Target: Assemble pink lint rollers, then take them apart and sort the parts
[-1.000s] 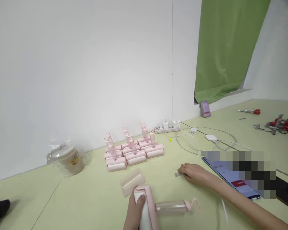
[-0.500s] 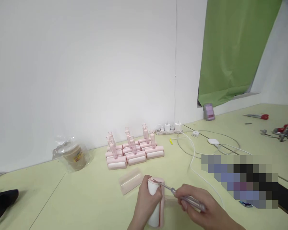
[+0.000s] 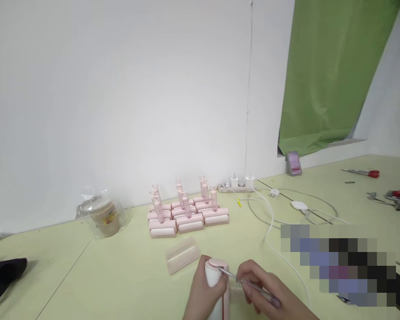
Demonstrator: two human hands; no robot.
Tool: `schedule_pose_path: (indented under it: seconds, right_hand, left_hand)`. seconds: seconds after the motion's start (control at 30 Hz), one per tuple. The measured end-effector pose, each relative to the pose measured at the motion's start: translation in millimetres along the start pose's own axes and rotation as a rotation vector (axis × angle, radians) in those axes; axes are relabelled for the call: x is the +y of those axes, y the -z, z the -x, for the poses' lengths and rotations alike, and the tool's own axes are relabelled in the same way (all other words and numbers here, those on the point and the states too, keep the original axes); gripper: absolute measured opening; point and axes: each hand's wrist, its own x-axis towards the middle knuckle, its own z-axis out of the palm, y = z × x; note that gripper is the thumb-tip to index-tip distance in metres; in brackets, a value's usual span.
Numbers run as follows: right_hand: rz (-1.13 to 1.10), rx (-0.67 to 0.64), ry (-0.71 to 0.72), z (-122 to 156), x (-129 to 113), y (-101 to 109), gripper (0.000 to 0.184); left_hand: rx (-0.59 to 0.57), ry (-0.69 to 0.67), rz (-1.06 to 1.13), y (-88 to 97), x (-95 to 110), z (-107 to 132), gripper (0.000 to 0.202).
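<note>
Currently: my left hand (image 3: 202, 295) is clenched round one pink lint roller (image 3: 215, 276), held upright over the near part of the surface (image 3: 120, 275). My right hand (image 3: 266, 295) grips a thin metal tool (image 3: 231, 275), its tip touching the roller's top end. I judge this unit mid-work. A clear cover (image 3: 182, 257) lies just behind it, not fitted. A stacked batch of rollers (image 3: 188, 213) near the wall looks complete.

I'm at a small assembly bench, light workshop. Pale green worktable (image 3: 120, 275) against a bare white wall (image 3: 86, 89), batch of identical pink plastic lint rollers (image 3: 188, 213) lined up in rows, white power strip (image 3: 235, 188) with chargers plugged in, red-handled metal hand tools (image 3: 398, 195) far right.
</note>
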Motion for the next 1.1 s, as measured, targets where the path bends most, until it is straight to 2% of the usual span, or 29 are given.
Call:
schedule_pose_path:
  seconds: [0.1, 0.17, 0.27, 0.47, 0.63, 0.8, 0.97, 1.1]
  right_hand:
    - [0.038, -0.043, 0.08, -1.1, 7.5, -0.8, 0.027]
    - [0.117, -0.034, 0.151, -0.3, 13.6, -0.8, 0.029]
    - [0.178, 0.016, 0.169, 2.1, 21.5, 1.3, 0.031]
    - [0.123, 0.192, 0.131, 1.0, 35.6, 12.5, 0.031]
    - [0.154, 0.253, 0.136, -1.4, 45.7, 19.9, 0.03]
    - [0.082, 0.294, 0.057, -8.1, 51.2, 21.9, 0.03]
    - [-0.054, 0.3, -0.047, -18.0, 60.1, 12.6, 0.032]
    - [-0.115, 0.39, -0.091, -16.6, 61.9, 14.4, 0.033]
  left_hand:
    - [0.039, 0.017, 0.005, -2.0, -5.6, -0.8, 0.012]
    - [0.047, 0.024, -0.002, -4.9, -9.0, -3.0, 0.013]
    - [0.04, 0.046, -0.016, -12.4, -12.3, -10.2, 0.014]
    - [0.031, 0.099, -0.069, -34.6, -11.6, -35.7, 0.022]
    - [0.068, 0.103, -0.12, -46.0, -9.2, -53.3, 0.025]
    - [0.099, 0.108, -0.171, -49.9, -10.2, -63.3, 0.028]
    - [0.18, 0.13, -0.257, -51.6, -2.8, -69.4, 0.029]
    - [0.211, 0.091, -0.322, -39.4, 7.9, -63.9, 0.034]
